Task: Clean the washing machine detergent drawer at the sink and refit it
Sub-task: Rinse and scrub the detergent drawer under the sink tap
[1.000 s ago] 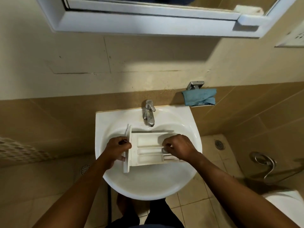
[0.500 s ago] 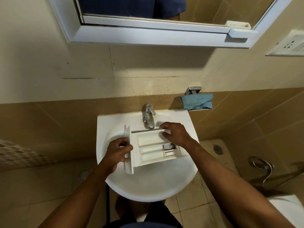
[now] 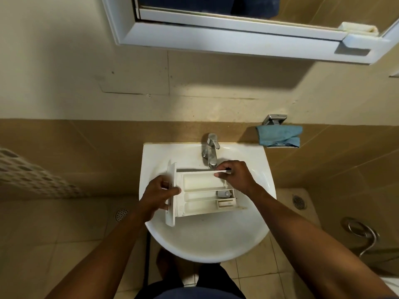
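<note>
Over the white sink (image 3: 205, 251), the detergent drawer (image 3: 200, 197) lies with its compartments facing up. The left hand (image 3: 158, 195) grips its front panel at the left; the right hand (image 3: 236, 175) pinches its far wall, just below the tap (image 3: 210, 151).

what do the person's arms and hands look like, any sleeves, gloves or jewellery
The left forearm and right forearm are bare as far up as the frame shows, no sleeve in view. The left hand and right hand wear no gloves, and no watch, bracelet or ring shows.
</note>
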A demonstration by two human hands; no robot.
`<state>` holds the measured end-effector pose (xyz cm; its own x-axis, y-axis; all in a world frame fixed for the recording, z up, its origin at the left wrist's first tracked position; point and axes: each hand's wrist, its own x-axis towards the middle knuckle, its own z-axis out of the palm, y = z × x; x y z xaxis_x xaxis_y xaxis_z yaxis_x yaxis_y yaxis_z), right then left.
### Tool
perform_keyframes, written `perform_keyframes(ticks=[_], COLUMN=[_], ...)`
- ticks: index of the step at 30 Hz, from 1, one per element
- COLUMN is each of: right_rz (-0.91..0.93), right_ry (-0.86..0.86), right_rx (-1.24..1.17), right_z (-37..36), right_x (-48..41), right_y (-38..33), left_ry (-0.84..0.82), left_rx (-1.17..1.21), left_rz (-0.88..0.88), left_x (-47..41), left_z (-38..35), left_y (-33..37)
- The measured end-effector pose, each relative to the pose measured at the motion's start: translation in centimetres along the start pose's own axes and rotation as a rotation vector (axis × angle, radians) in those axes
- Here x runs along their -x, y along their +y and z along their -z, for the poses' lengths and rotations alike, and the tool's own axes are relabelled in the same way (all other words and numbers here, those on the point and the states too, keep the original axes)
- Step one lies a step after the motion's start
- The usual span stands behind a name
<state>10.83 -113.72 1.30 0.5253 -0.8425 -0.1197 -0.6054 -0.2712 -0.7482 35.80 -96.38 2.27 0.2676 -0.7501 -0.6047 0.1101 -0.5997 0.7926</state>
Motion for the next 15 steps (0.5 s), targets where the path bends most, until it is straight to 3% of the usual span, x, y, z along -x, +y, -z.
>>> perform_keyframes(ticks=[5,8,11,13,15], right_rz=[-0.117,-0.372,-0.633,-0.727,-0.742], right_ry=[0.117,0.231,0.072,-0.084,-0.107], right_rx=[-0.065,-0.623,-1.083,-1.239,-1.353], right_z=[-1.2,-1.1,-0.8,-1.5,-2.4], right_x=[-0.9,-1.4,-2.6,-3.4,-4.1], right_y=[-1.1,-2.8,-3.7,-4.1,-4.7], left_ry=[0.079,0.111,0.146,0.156,0.154], left_rx=[-0.109,-0.136,-0.137,-0.113,-0.102], left_rz=[-0.028,-0.004,0.011,0.025,0.025], left_x=[-0.2,-0.1,0.2,0.0,0.1], left_z=[-1.5,-1.7,-1.5,-1.4,-1.5], left_y=[0.6,0.6,0.4,0.2,0.5])
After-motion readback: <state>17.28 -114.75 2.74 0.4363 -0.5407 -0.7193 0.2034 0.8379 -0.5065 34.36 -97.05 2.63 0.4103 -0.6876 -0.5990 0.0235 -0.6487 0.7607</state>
